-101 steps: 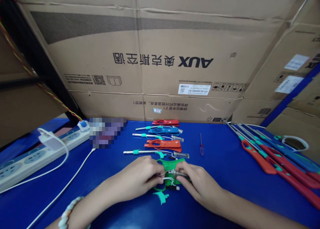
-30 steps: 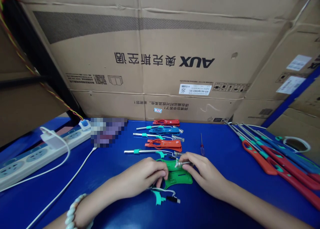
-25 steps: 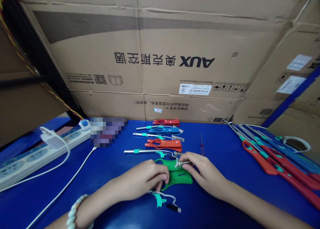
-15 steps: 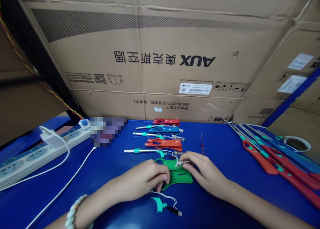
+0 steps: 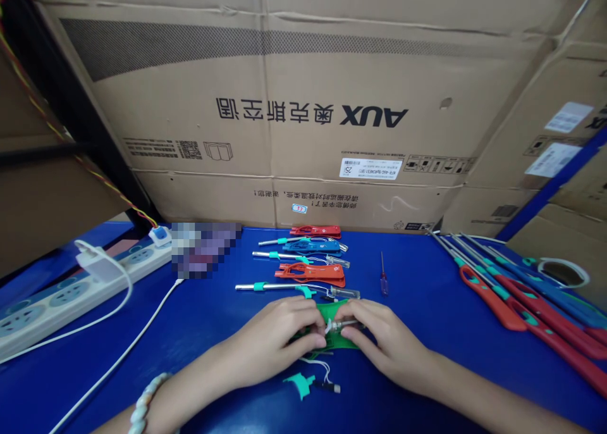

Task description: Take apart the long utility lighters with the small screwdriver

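My right hand (image 5: 382,336) pinches a small clear lighter fuel tank (image 5: 339,325) by its sides, with its white-tipped valve end pointing left. Beneath it a green lighter handle shell (image 5: 337,341) lies opened out on the table, partly covered by both hands. At the valve end, my left hand (image 5: 284,333) has thumb and fingers closed over the left part of the shell. What those fingertips grip is hidden. Nearer to me lie a teal trigger (image 5: 300,385) and a black igniter (image 5: 327,388) with white wires (image 5: 324,369).
Beyond my hands lie an orange shell (image 5: 313,273), a blue shell (image 5: 310,247), a red shell (image 5: 317,231) and metal lighter tubes (image 5: 279,287). A screwdriver (image 5: 384,282) lies to their right. Several long lighters (image 5: 526,295) rest at right; a power strip (image 5: 61,298) stands left.
My right hand has brought the fuel tank down and slightly left over the green shell. My left fingers have shifted right to the tank's valve end. The trigger and igniter have moved slightly.
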A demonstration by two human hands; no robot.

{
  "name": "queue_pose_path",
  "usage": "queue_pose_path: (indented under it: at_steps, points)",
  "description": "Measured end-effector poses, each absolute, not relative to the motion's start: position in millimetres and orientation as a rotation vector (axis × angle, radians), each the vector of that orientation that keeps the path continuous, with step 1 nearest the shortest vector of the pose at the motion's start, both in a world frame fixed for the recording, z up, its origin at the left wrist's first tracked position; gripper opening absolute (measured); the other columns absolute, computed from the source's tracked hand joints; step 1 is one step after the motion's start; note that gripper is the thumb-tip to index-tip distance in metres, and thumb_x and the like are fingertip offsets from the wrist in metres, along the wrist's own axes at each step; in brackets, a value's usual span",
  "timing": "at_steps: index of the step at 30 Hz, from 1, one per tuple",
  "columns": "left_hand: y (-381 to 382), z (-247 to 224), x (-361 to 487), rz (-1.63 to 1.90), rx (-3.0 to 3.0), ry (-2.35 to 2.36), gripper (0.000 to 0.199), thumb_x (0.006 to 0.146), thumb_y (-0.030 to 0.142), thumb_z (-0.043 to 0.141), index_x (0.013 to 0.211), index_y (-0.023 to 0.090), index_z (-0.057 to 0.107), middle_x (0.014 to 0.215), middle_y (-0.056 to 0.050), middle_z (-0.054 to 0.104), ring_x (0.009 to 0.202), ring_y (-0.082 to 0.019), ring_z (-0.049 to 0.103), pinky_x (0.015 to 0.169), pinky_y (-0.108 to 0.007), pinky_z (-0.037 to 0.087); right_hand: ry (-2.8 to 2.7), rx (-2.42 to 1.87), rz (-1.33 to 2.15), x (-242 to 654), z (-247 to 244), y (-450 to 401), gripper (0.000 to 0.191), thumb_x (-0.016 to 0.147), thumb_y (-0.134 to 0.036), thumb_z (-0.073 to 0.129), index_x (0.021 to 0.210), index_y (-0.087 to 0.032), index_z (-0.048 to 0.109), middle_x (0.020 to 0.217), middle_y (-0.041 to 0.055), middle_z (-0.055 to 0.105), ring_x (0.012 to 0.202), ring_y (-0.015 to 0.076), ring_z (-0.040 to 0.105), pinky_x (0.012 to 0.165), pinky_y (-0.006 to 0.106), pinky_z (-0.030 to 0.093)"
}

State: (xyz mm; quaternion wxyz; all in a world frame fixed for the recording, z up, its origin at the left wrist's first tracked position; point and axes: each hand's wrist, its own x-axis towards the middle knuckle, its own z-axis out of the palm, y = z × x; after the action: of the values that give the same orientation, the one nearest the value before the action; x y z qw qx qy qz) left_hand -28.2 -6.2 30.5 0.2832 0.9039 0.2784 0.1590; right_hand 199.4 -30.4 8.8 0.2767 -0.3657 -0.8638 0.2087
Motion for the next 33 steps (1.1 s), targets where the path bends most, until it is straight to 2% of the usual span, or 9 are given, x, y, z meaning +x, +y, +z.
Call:
queue_pose_path:
  at_steps: [5,10,15,21,26,33]
  points:
    - [-9.1,27.7,-24.4,0.434,2.510,0.699,0.025,0.100,0.025,0.038,0.092,0.017,0.061,0.088,-0.003,0.064,0.080,-0.017,0.057,0.078,-0.029,0.039,-2.369,-0.969,0.535,194.0,8.5,-35.6,0.012,0.095,-0.021,0.045,0.097,-0.021,0.057,0.091,0.0041,0.067,0.081,0.0185,0.061,0.075,0.031,0.047]
    - [-10.4,24.8,-24.8,0.470,2.498,0.763,0.019,0.097,0.028,0.047,0.086,0.018,0.059,0.082,-0.002,0.063,0.077,-0.017,0.055,0.075,-0.028,0.039,-2.365,-0.980,0.524,194.1,8.3,-36.4,0.012,0.096,-0.022,0.045,0.097,-0.021,0.056,0.092,0.0040,0.067,0.082,0.0181,0.061,0.075,0.030,0.047]
    - [-10.7,24.9,-25.0,0.500,2.372,0.795,0.014,0.093,0.024,0.052,0.082,0.018,0.059,0.079,0.000,0.061,0.076,-0.016,0.053,0.073,-0.025,0.038,-2.372,-0.967,0.508,195.2,8.4,-36.9,0.012,0.096,-0.021,0.044,0.096,-0.020,0.055,0.090,0.0037,0.067,0.079,0.0181,0.060,0.073,0.030,0.046]
    - [-11.3,30.7,-23.8,0.520,2.117,0.765,0.018,0.091,0.024,0.053,0.076,0.016,0.058,0.075,0.001,0.057,0.070,-0.013,0.051,0.066,-0.022,0.038,-2.353,-0.995,0.563,193.5,12.7,-38.3,0.011,0.095,-0.017,0.044,0.095,-0.021,0.054,0.090,0.0025,0.066,0.078,0.0175,0.058,0.072,0.029,0.045]
    - [-13.7,27.9,-21.8,0.530,1.942,0.754,0.024,0.090,0.032,0.053,0.073,0.015,0.057,0.069,0.002,0.054,0.066,-0.012,0.047,0.062,-0.021,0.037,-2.381,-0.971,0.588,193.6,13.2,-39.3,0.014,0.095,-0.017,0.042,0.095,-0.020,0.055,0.092,0.0035,0.067,0.079,0.0180,0.057,0.073,0.030,0.044]
    - [-14.8,25.8,-20.3,0.469,1.894,0.786,0.026,0.090,0.033,0.050,0.073,0.015,0.057,0.070,0.001,0.058,0.067,-0.013,0.051,0.065,-0.021,0.039,-2.406,-0.986,0.596,196.3,9.0,-38.8,0.014,0.096,-0.019,0.041,0.097,-0.020,0.055,0.093,0.0041,0.067,0.081,0.0190,0.058,0.075,0.031,0.044]
